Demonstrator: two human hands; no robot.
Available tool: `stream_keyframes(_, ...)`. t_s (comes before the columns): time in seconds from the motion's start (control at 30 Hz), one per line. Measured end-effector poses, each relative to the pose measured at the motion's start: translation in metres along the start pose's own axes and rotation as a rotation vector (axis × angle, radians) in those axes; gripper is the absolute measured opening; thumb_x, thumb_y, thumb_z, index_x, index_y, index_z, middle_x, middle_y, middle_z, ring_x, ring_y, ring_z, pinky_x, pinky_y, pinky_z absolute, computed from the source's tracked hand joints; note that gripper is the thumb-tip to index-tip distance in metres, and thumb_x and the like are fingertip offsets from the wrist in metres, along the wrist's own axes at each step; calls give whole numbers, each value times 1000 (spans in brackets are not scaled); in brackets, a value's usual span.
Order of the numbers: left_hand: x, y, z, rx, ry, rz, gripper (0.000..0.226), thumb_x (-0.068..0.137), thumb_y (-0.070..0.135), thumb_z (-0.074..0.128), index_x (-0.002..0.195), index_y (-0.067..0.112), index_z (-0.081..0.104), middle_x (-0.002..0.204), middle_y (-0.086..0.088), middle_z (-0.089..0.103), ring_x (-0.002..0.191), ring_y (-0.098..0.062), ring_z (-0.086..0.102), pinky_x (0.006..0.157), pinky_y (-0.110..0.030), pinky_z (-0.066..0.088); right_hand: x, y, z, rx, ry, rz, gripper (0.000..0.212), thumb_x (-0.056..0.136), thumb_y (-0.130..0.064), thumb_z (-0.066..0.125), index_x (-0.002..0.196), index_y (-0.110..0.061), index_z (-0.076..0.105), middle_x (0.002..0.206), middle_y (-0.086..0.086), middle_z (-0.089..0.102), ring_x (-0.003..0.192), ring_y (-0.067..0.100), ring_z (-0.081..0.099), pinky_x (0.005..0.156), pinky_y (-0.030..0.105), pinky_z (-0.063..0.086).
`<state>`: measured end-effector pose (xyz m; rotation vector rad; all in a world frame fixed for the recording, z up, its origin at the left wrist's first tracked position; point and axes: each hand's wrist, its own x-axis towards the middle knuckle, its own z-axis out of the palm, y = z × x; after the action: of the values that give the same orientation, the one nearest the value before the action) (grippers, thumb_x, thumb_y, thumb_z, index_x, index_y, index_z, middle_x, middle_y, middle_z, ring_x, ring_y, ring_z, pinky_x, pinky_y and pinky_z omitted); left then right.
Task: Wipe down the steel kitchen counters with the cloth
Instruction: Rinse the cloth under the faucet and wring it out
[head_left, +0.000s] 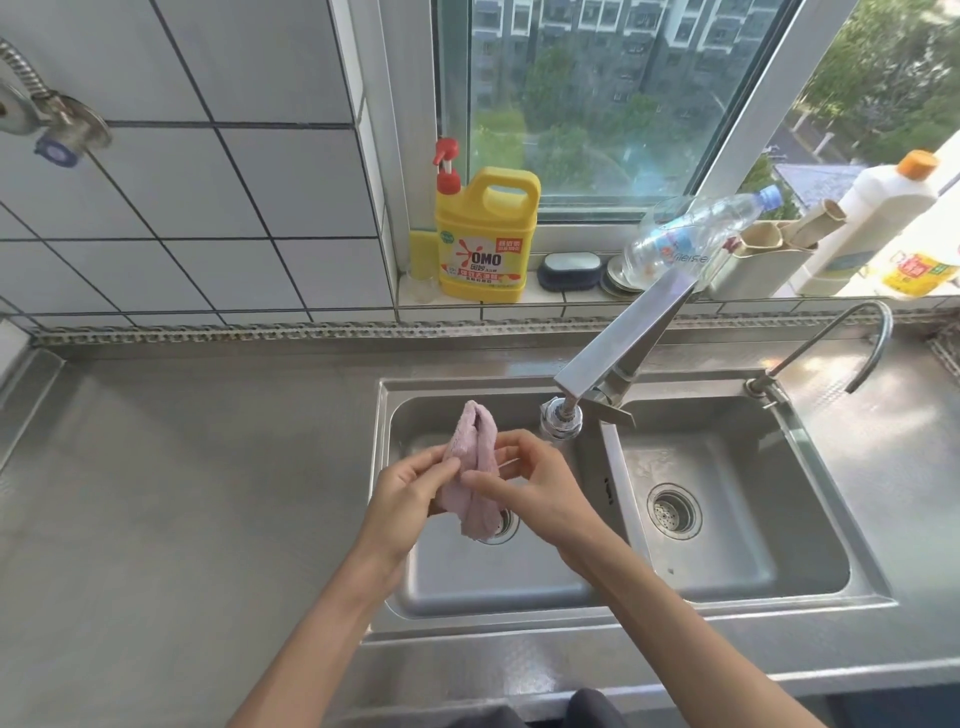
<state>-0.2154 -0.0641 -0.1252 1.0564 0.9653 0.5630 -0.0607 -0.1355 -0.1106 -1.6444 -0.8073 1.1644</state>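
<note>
A bunched pink cloth hangs over the left basin of the steel double sink. My left hand grips the cloth's left side, thumb and fingers curled round it. My right hand pinches the cloth's right side from the other side. The cloth's lower end droops over the left drain. The steel counter stretches to the left of the sink, and a narrower strip lies to the right.
A square faucet points over the left basin; a thin curved tap stands at the right basin's back. On the windowsill: yellow detergent jug, brush, tipped plastic bottle, white bottle. A wall valve is upper left.
</note>
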Motion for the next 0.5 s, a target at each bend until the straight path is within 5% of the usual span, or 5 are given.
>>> stream_keyframes(0.1, -1, 4, -7, 7, 33, 7, 29, 103, 11, 56, 94, 21, 82, 86, -2, 80, 73, -8, 72, 63, -18, 56, -1, 3, -3, -135, 35, -10, 21, 84, -11, 78, 102, -10, 68, 93, 7, 72, 75, 2, 59, 70, 18, 51)
stream_keyframes(0.23, 1, 20, -19, 92, 113, 115, 28, 102, 3, 53, 90, 14, 75, 77, 5, 74, 69, -3, 64, 63, -14, 50, -7, 10, -26, -235, 99, -14, 5, 87, -3, 64, 90, 0, 66, 76, 5, 59, 69, 11, 49, 65, 31, 41)
stream_keyframes(0.33, 5, 37, -37, 200, 161, 234, 21, 102, 5, 57, 97, 13, 75, 82, 10, 76, 75, 1, 65, 68, -10, 50, -14, 3, -47, -218, 155, -37, 6, 89, -9, 67, 87, -11, 72, 72, -1, 64, 67, 11, 54, 63, 32, 44)
stream_keyframes(0.5, 10, 66, -43, 409, 144, 358, 4, 97, 26, 72, 99, 29, 75, 94, 13, 78, 83, 2, 70, 72, -10, 52, -37, -23, -87, 119, 114, -132, 32, 86, -33, 76, 93, -1, 74, 77, 6, 65, 74, 15, 56, 65, 29, 44)
